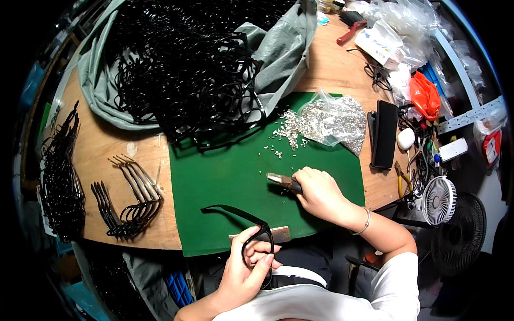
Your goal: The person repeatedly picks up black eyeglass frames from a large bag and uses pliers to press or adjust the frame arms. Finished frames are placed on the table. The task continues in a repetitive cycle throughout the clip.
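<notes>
My left hand (243, 275) is closed around the rim of a black eyeglass frame (236, 215) at the mat's near edge, with one temple stretching out to the left. My right hand (323, 197) grips a pair of pliers (282, 182), their metal jaws pointing left over the green mat (206, 184). A small wooden block (281, 234) sits at the near edge, partly behind the left hand. Beyond the pliers, small silvery metal pieces (289, 128) spill from a clear plastic bag (332, 120).
A grey-green sack (286, 64) heaped with black eyeglass frames (176, 69) fills the far side. More frames (136, 208) stand in a row at left, beside a stacked pile (61, 182). A black case (383, 134), yellow-handled pliers (400, 179) and a white fan (439, 200) are at right.
</notes>
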### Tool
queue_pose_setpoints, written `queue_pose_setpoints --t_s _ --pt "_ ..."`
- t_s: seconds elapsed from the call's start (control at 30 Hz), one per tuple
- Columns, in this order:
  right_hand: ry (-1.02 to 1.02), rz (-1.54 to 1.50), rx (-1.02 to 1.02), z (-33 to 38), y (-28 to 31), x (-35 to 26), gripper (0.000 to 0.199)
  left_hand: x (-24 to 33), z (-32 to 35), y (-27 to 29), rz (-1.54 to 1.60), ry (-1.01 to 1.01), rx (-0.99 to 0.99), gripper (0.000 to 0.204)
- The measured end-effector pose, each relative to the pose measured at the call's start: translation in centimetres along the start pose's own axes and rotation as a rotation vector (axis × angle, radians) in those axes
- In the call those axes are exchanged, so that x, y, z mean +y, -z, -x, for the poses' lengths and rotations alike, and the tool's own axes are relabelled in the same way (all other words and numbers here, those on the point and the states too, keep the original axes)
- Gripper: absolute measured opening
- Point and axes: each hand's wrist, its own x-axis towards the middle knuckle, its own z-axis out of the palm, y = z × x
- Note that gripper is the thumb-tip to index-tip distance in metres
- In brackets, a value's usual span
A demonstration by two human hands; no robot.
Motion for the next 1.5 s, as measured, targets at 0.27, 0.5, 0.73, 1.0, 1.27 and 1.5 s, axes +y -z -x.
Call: queue_pose_setpoints --t_s 0.27,0.5,0.73,1.0,1.27,1.5 --pt "-0.106 -0.709 -0.024 1.3 2.7 -4.3 0.012 -0.7 -0.5 -0.4 -0.039 -0.124 0.064 0.047" --pt "-0.224 -1.343 0.085 1.7 0.8 -8.2 0.014 -2.0 -1.2 -1.8 -0.220 -0.316 0.143 0.047" --pt "-0.522 -1.806 -0.203 1.1 2.1 -8.0 0.017 -0.3 -1.1 -1.2 -0.002 -0.163 -0.004 0.047" --pt "-0.518 -1.912 -0.406 0.9 2.7 -7.6 0.021 1.5 -0.7 -0.4 0.285 0.013 -0.129 0.046" --pt "-0.401 -1.632 -0.331 0.4 3.9 -8.2 0.019 1.5 -0.5 -0.2 0.241 -0.017 -0.123 0.046" --pt "-0.379 -1.483 -0.298 0.4 4.4 -8.5 0.016 1.3 -0.2 -0.2 0.217 -0.015 -0.120 0.048"
